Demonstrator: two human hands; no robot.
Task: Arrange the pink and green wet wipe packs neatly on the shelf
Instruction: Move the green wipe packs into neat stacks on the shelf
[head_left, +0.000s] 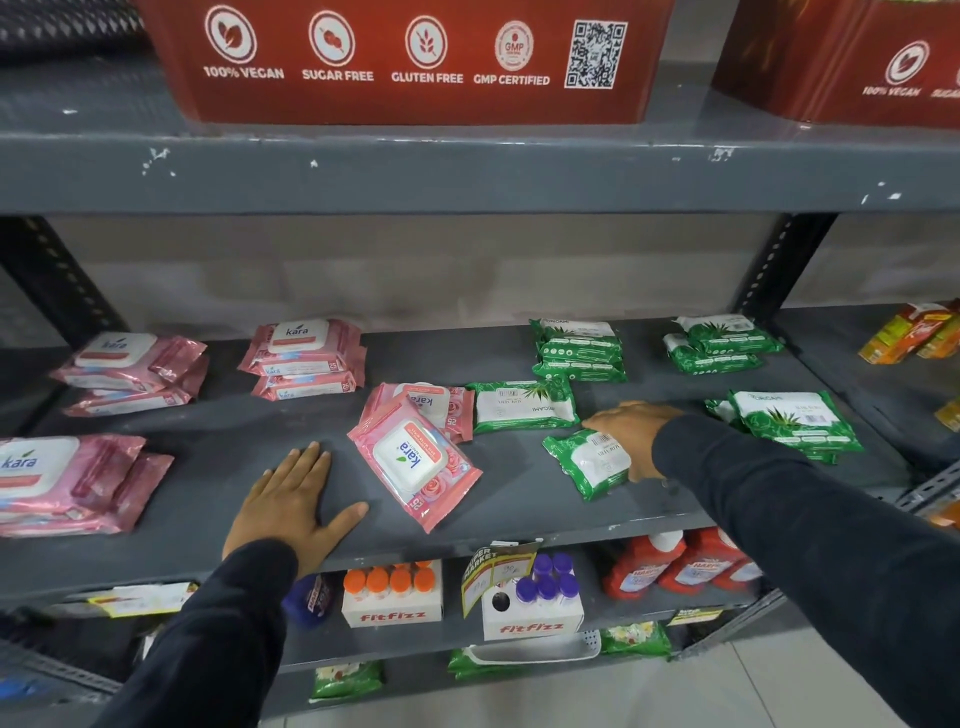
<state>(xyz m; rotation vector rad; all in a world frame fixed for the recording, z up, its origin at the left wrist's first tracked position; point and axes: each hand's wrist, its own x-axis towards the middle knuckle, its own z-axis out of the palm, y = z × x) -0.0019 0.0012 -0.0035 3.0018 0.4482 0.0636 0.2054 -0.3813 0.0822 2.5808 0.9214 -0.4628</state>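
Pink wet wipe packs lie in stacks on the grey shelf (218, 457): one at back left (130, 371), one at back centre (306, 356), one at front left (67, 483). Two loose pink packs (415, 460) lie crooked in the middle, one on top of the other. Green packs sit stacked at back right (579, 348), far back right (722, 343) and front right (795, 423). One single green pack (522, 405) lies flat mid-shelf. My right hand (631, 434) rests on and grips a tilted green pack (584, 462). My left hand (291, 506) lies flat and empty on the shelf.
Red boxes (415, 57) stand on the shelf above. Below are bottle cartons (392, 592), red bottles (685, 564) and price tags (493, 569). Orange packets (914, 332) sit on the neighbouring shelf at right. An upright post (769, 270) stands at the back right.
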